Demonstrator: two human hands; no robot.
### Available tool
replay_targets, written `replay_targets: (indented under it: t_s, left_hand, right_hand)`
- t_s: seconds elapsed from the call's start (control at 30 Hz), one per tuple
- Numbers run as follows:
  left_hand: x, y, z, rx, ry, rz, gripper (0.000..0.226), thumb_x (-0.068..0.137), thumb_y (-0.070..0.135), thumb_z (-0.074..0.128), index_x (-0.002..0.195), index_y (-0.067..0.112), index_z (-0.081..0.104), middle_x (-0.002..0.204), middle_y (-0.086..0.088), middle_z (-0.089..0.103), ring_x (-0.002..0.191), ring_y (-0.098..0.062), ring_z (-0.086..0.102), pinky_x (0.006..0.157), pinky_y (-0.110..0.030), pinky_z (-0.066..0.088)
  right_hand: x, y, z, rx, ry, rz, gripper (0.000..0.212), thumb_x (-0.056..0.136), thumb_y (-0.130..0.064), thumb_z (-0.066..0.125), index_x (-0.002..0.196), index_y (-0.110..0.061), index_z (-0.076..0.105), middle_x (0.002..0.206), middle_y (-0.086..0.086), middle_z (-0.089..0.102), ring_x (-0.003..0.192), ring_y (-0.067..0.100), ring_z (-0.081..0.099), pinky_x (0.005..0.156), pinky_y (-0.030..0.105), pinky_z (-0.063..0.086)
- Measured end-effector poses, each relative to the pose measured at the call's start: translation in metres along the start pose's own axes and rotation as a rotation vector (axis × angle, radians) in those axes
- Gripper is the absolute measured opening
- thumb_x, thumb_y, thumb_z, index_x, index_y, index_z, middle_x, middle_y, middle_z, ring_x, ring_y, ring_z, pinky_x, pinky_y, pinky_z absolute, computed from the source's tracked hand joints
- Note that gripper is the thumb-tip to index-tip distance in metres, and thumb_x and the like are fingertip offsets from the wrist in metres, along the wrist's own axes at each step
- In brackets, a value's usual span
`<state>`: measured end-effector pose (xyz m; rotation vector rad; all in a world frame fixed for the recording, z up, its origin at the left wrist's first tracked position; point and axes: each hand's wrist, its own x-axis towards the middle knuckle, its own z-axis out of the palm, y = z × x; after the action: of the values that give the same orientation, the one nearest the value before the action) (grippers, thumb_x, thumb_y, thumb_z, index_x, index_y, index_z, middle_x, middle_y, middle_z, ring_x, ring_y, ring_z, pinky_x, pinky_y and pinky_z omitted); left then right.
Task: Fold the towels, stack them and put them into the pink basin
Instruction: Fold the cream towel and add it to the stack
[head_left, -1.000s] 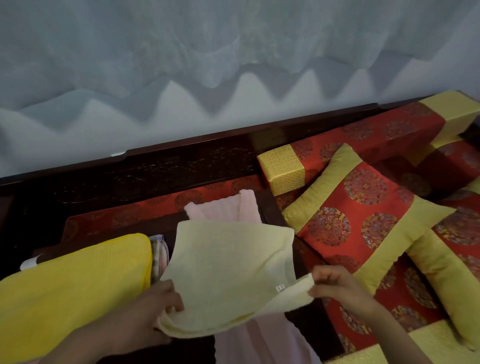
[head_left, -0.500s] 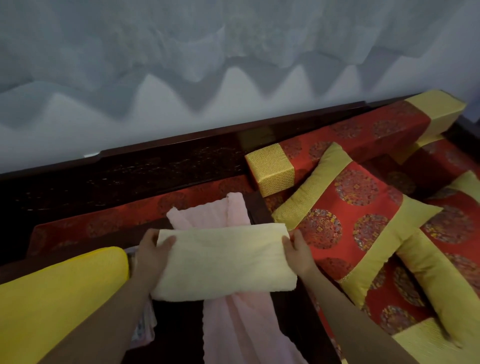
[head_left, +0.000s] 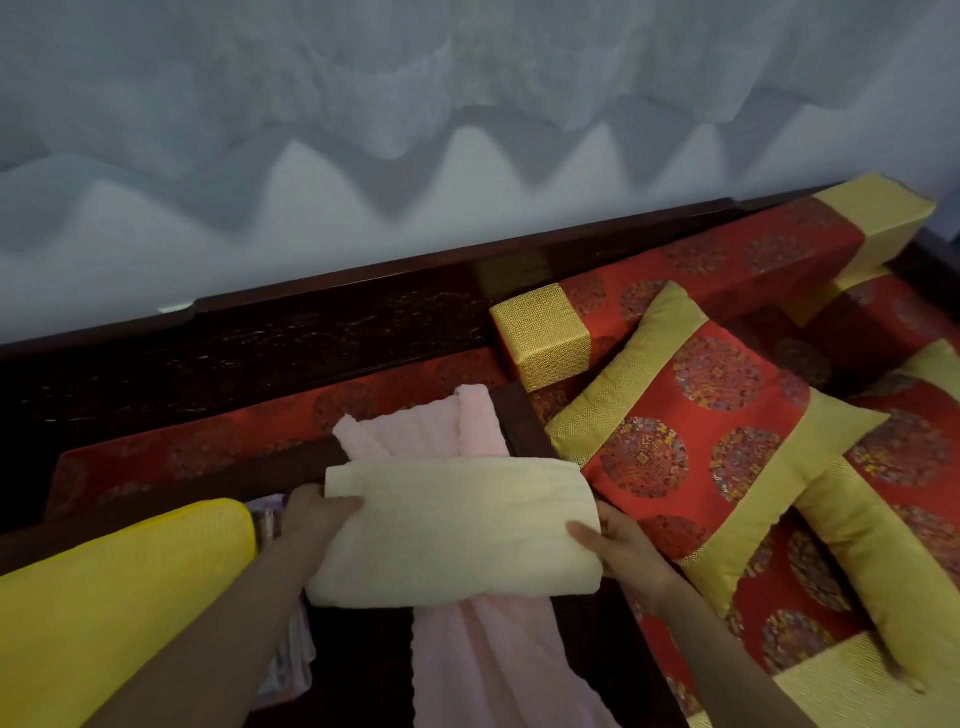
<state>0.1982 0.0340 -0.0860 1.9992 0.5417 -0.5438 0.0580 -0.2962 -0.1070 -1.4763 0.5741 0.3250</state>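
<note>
A pale yellow towel (head_left: 457, 530), folded into a wide rectangle, lies across a long pink towel (head_left: 478, 654) that runs lengthwise over the dark wooden surface (head_left: 363, 660). My left hand (head_left: 317, 519) grips the yellow towel's left edge, thumb on top. My right hand (head_left: 618, 545) holds its right edge, thumb on top as well. The pink towel's far end (head_left: 441, 431) shows behind the yellow one. No pink basin is in view.
A big yellow cushion (head_left: 114, 608) fills the lower left, with a striped cloth (head_left: 291, 654) tucked beside it. Red and gold patterned pillows (head_left: 706, 447) and a bolster (head_left: 675, 291) lie at the right. A dark wooden backrest (head_left: 260, 343) runs below a pale wall.
The open yellow towel was folded over into a narrow rectangle, and both hands went to its left and right edges. Since then the right hand has slid a little nearer along the edge.
</note>
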Motion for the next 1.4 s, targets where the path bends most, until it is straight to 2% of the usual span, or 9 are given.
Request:
replay_targets:
  t_s: [0.13, 0.27, 0.4, 0.57, 0.7, 0.83, 1.03, 1.27, 1.4]
  left_hand:
    - [-0.010, -0.003, 0.002, 0.019, 0.006, 0.043, 0.042, 0.084, 0.011, 0.069, 0.117, -0.010, 0.056, 0.110, -0.019, 0.060, 0.097, -0.032, 0.057, 0.079, -0.037, 0.043]
    - [-0.018, -0.001, 0.007, 0.106, 0.019, 0.138, 0.056, 0.091, 0.022, 0.060, 0.136, 0.000, 0.035, 0.131, -0.024, 0.051, 0.116, -0.040, 0.051, 0.087, -0.039, 0.040]
    - [-0.040, 0.005, 0.004, 0.176, 0.042, 0.324, 0.039, 0.094, 0.017, 0.054, 0.125, 0.003, 0.037, 0.107, -0.023, 0.062, 0.097, -0.040, 0.060, 0.071, -0.034, 0.039]
    - [-0.090, 0.021, -0.011, 0.255, 0.086, 0.689, 0.026, 0.095, 0.024, 0.052, 0.115, 0.012, 0.041, 0.088, -0.003, 0.056, 0.080, -0.027, 0.060, 0.063, -0.032, 0.036]
    - [-0.125, 0.032, -0.047, 0.170, 0.178, 0.769, 0.025, 0.093, 0.024, 0.055, 0.112, 0.017, 0.041, 0.084, 0.005, 0.057, 0.067, -0.011, 0.057, 0.052, -0.023, 0.036]
    - [-0.153, 0.021, -0.135, 0.033, 0.330, 0.679, 0.022, 0.090, 0.023, 0.059, 0.105, 0.019, 0.043, 0.082, 0.006, 0.057, 0.070, -0.013, 0.057, 0.055, -0.030, 0.042]
    - [-0.140, -0.059, -0.266, -0.016, 0.436, 0.365, 0.025, 0.086, 0.030, 0.064, 0.100, 0.021, 0.045, 0.086, -0.011, 0.064, 0.074, -0.029, 0.064, 0.063, -0.044, 0.052]
    - [-0.090, -0.142, -0.312, 0.031, 0.509, 0.131, 0.026, 0.087, 0.022, 0.063, 0.100, 0.008, 0.045, 0.090, -0.014, 0.060, 0.076, -0.028, 0.057, 0.061, -0.034, 0.040]
    - [-0.076, -0.168, -0.309, -0.018, 0.485, -0.015, 0.029, 0.085, 0.020, 0.066, 0.101, 0.006, 0.047, 0.085, -0.007, 0.054, 0.093, -0.035, 0.057, 0.073, -0.035, 0.040]
  right_hand:
    - [0.005, 0.002, 0.004, -0.325, 0.084, -0.027, 0.021, 0.092, -0.026, 0.058, 0.113, -0.021, 0.056, 0.116, 0.002, 0.065, 0.102, 0.020, 0.064, 0.081, 0.029, 0.051]
    - [0.012, -0.016, 0.011, -0.531, 0.328, 0.084, 0.046, 0.082, -0.060, 0.057, 0.104, -0.019, 0.049, 0.096, -0.005, 0.059, 0.092, 0.020, 0.059, 0.078, 0.035, 0.045]
    - [0.038, -0.001, 0.007, -0.633, 0.382, 0.145, 0.077, 0.059, -0.084, 0.048, 0.100, -0.021, 0.065, 0.101, 0.004, 0.063, 0.101, 0.029, 0.059, 0.087, 0.043, 0.050]
    - [0.011, -0.013, 0.035, -0.455, 0.589, -0.067, 0.037, 0.076, -0.043, 0.068, 0.101, -0.015, 0.069, 0.102, 0.009, 0.066, 0.093, 0.027, 0.059, 0.083, 0.040, 0.049]
    - [-0.033, -0.057, 0.065, -0.153, 0.522, -0.215, 0.017, 0.092, -0.027, 0.057, 0.107, -0.020, 0.053, 0.101, 0.003, 0.065, 0.088, 0.021, 0.063, 0.077, 0.040, 0.053]
    - [-0.067, -0.122, 0.110, -0.212, 0.304, -0.324, 0.008, 0.090, -0.026, 0.061, 0.094, -0.025, 0.054, 0.094, 0.001, 0.065, 0.084, 0.021, 0.065, 0.071, 0.039, 0.055]
    - [-0.065, -0.160, 0.234, -0.121, -0.139, -0.055, 0.024, 0.082, -0.009, 0.065, 0.106, -0.010, 0.062, 0.099, 0.013, 0.071, 0.089, 0.030, 0.068, 0.076, 0.040, 0.053]
    - [-0.033, -0.113, 0.337, -0.308, -0.087, -0.099, 0.017, 0.084, -0.007, 0.064, 0.099, -0.006, 0.056, 0.095, 0.011, 0.064, 0.075, 0.018, 0.059, 0.059, 0.027, 0.048]
    - [-0.019, -0.086, 0.338, -0.399, -0.005, -0.030, 0.016, 0.081, -0.017, 0.069, 0.085, -0.014, 0.054, 0.097, 0.016, 0.068, 0.075, 0.021, 0.060, 0.069, 0.036, 0.052]
